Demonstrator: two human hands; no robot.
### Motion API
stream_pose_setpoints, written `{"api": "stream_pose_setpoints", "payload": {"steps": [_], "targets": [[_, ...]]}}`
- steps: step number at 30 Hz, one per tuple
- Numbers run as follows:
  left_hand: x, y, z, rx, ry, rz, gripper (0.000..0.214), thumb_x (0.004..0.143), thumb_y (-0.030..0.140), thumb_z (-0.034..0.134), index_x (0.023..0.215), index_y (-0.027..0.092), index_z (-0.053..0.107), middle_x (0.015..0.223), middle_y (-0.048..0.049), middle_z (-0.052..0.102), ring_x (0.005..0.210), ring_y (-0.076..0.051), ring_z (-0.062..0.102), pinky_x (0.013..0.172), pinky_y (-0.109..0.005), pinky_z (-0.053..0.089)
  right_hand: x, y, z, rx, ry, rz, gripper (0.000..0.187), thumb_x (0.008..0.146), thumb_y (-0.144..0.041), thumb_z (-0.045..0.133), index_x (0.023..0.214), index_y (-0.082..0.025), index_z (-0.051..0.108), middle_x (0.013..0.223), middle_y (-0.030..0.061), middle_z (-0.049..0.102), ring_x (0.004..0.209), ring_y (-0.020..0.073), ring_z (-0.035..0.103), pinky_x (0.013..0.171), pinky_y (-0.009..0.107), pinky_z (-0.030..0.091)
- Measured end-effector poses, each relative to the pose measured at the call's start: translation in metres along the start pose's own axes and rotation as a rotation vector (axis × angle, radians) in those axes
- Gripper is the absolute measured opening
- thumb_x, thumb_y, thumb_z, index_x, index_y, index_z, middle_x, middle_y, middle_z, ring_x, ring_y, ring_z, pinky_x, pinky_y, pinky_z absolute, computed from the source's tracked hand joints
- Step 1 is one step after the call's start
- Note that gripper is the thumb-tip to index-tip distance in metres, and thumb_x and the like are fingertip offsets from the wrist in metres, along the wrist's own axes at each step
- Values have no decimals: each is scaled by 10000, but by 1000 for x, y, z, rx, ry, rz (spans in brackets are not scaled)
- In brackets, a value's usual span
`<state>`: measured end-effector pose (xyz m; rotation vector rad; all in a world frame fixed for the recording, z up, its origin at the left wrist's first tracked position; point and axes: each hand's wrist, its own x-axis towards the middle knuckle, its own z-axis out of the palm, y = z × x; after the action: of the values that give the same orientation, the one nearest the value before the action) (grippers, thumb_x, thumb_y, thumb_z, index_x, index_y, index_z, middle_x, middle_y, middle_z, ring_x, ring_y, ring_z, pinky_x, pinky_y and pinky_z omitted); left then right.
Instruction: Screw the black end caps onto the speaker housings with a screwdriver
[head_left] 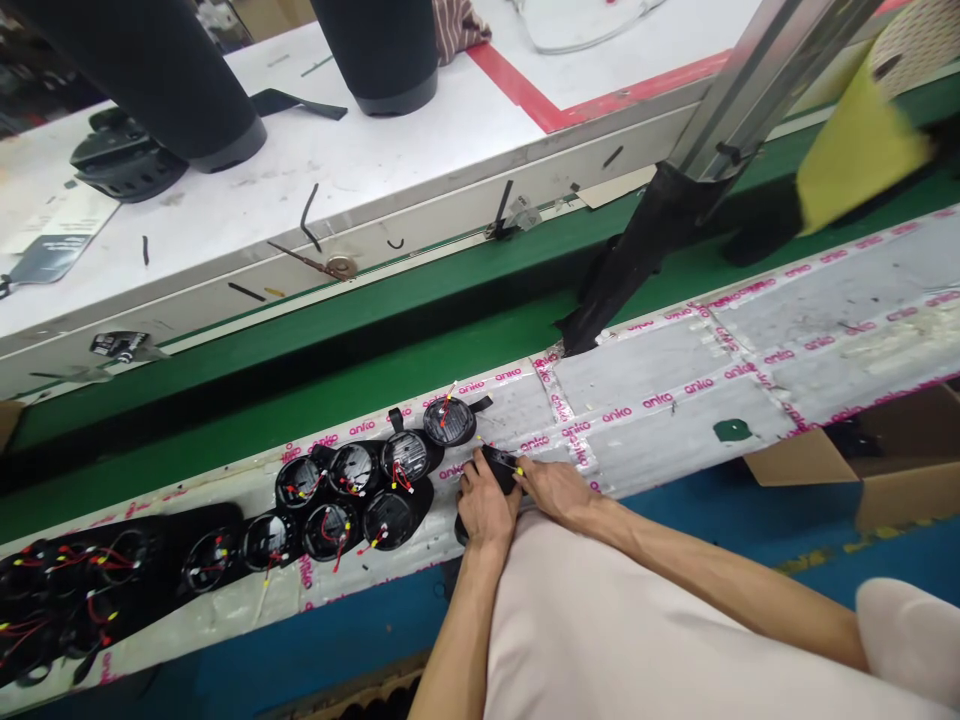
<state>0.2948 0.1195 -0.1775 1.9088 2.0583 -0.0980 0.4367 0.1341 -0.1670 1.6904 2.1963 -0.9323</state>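
**Item:** black part (pixel 501 466), small, with thin red and yellow-tipped wires. It lies on the taped ledge (pixel 675 420), just below picture centre.

**Left hand** (pixel 484 508): at 7 o'clock of the part, fingers curled shut over its left side and gripping it.

**Right hand** (pixel 556 490): at 4 o'clock of the part, fingertips touching its right edge. Whether they pinch it cannot be told.

**Adjacent stock:** round parts (pixel 352 495), black with red wires, in two rows at 9 o'clock of the hands. The nearest one is just beside the left hand. More of them are heaped farther along towards 8 o'clock.

**Writing:** tape (pixel 660 400) criss-crossing the ledge is printed "anko" in pink, many times over. A small black label (pixel 120 345) at 10 o'clock, on the white table (pixel 420 130), is too small to read.

**Surroundings:** green belt (pixel 375 350) at 12 o'clock of the hands, between ledge and table. Cardboard box (pixel 900 470) at 3 o'clock.
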Motion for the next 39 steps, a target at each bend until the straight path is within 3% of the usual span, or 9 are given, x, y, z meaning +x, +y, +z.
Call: {"api": "stream_pose_setpoints", "payload": {"steps": [15, 19, 24, 39], "targets": [[1, 4, -2, -42, -21, -15, 735, 892, 433, 607, 1471, 44, 377, 1195, -207, 607, 1069, -353, 649, 793, -425, 561, 11, 0, -10, -70, -46, -75, 315, 1064, -335, 392, 1187, -114, 579, 909, 173, 755, 892, 300, 746, 690, 316, 487], [6, -5, -7, -125, -77, 7, 791, 861, 466, 649, 1487, 75, 363, 1267, -213, 610, 1124, -346, 649, 837, -398, 542, 10, 4, -7, -69, -36, -85, 322, 1070, -355, 392, 1180, -117, 579, 901, 163, 757, 875, 299, 746, 671, 312, 473], [16, -20, -12, -258, -157, 23, 802, 754, 545, 756, 1395, 148, 484, 1264, -149, 679, 1136, -292, 674, 890, -338, 520, 3, 12, 0, -58, -26, -79, 314, 1076, -375, 390, 1160, -134, 574, 912, 131, 763, 887, 272, 743, 701, 295, 460], [5, 0, -3, -171, -27, -47, 806, 759, 419, 770, 1429, 125, 431, 1237, -172, 646, 1124, -328, 664, 843, -385, 543, -39, 7, -15, -19, 7, 33, 337, 1084, -404, 315, 1189, -181, 546, 956, 116, 765, 858, 281, 741, 681, 313, 434]]}}
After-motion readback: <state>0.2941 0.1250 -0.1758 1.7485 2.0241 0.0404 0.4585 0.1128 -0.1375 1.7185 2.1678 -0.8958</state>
